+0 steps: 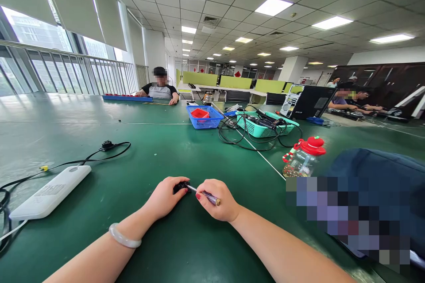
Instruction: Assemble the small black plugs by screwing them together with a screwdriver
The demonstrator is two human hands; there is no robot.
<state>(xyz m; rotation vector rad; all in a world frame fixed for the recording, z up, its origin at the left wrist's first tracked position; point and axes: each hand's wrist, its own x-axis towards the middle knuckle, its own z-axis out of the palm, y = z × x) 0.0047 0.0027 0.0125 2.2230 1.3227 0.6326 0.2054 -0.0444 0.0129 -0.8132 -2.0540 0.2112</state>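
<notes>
In the head view, the left hand (pixel 168 199) had its thumb and fingers clamped on a small black part (pixel 179 187), low over the green table (pixel 186 247). From the right hand (pixel 217 201), that part lay towards ten o'clock. The right hand was closed round the handle of a slim tool (pixel 211 197), its metal shaft reaching the part and its butt end pointing to four o'clock.

Good work here seemed to call for a firm left pinch, the shaft kept straight to its contact point, and light, even pressure, since a slip could have caught the nearby left thumb.

The tip's exact contact was too small to make out; the left fingers hid much of the part, and whether it touched the table could not be told. The lower edge cut off both forearms.
</notes>
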